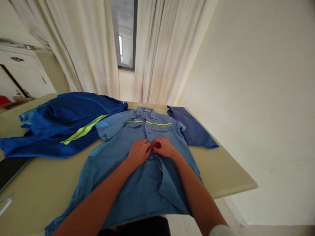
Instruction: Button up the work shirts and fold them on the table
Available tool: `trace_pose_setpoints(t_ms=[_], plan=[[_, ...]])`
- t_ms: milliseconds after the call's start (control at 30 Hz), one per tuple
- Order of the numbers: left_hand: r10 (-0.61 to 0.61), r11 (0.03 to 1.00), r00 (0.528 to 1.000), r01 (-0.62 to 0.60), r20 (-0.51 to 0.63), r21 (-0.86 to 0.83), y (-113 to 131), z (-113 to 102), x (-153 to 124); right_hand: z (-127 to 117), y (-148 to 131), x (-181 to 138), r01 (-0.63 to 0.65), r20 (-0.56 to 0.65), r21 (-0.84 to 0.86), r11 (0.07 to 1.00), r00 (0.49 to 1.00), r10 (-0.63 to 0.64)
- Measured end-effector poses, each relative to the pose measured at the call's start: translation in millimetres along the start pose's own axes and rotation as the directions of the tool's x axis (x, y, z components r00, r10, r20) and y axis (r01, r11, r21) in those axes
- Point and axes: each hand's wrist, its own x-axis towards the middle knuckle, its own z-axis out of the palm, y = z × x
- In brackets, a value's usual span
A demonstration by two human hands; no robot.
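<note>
A light blue short-sleeved work shirt lies front up, its collar pointing away from me and a yellow-green stripe across the chest. Both my hands meet at the middle of its front placket. With closed fingertips, my left hand pinches the placket edge. Right beside it my right hand is curled, thumb and finger pinching the same spot from the other side. Whatever button sits between the fingertips is hidden. Above the hands the front is closed; below them it hangs apart, with a button showing near the hem.
Left of the shirt, a dark blue garment with a reflective stripe lies heaped on the table. Folded blue-grey cloth lies at the right. A dark flat object rests at the left edge. Curtains and a wall stand beyond.
</note>
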Motion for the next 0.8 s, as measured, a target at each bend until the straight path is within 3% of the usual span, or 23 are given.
trace_pose_setpoints(t_ms=[267,467,667,800], plan=[[0.009,1.000,1.000,-0.009,-0.025,0.022,3.0,2.6,-0.5,-3.9,-4.9,-1.0,-0.019,-0.016,-0.097,0.995,1.000,0.017],[-0.033,0.995,0.999,0.030,-0.028,-0.099,0.7,9.2,2.6,-2.1,-1.2,-0.7,-0.002,0.001,-0.080,0.997,1.000,0.002],[-0.158,0.935,0.987,0.159,0.026,-0.318,-1.7,9.7,8.6,-1.7,-2.2,0.1,-0.070,0.020,-0.089,0.994,0.997,0.072],[-0.149,0.937,0.989,0.138,-0.011,-0.322,-2.2,10.0,8.5,-1.2,-4.1,0.0,-0.047,0.010,-0.063,0.997,0.999,0.048]])
